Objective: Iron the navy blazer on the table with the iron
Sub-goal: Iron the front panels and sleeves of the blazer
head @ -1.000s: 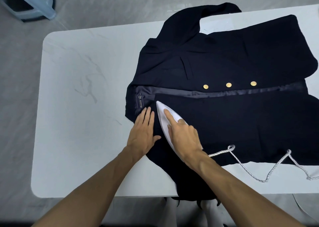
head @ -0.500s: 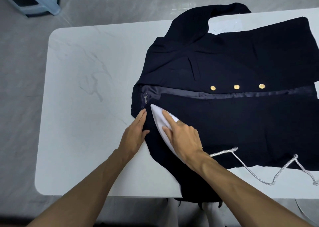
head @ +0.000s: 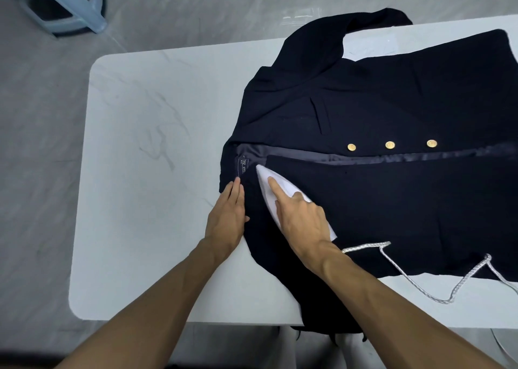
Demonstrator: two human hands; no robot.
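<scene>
1. Navy cloth of the blazer (head: 392,200) lies spread on the white table (head: 154,172), under and beyond both hands, with its collar end at the left fingertips.
2. The right hand (head: 302,217) is wrapped over the white iron (head: 265,179), index finger stretched along its top. The iron sits flat on the blazer, tip aimed at the collar label (head: 242,167).
3. The left hand (head: 227,217) lies flat with fingers straight and together, pressing the blazer's edge just beside the iron. The hands are close but apart.
4. Likely hazard: if the iron slides or swings leftward, its edge meets the left fingers, since little cloth separates them.
5. The tip is near the label and the glossy lining strip (head: 364,158) just past the right index finger. Heat lingering there could scorch or shine them.
6. The braided cord (head: 420,279) trails from behind the right wrist across the hem. A forward stroke may drag it over the cloth and ruck it.
7. Part of the blazer hangs off the table edge beneath the right forearm. If the left hand lifts, that weight could pull the panel askew.
</scene>
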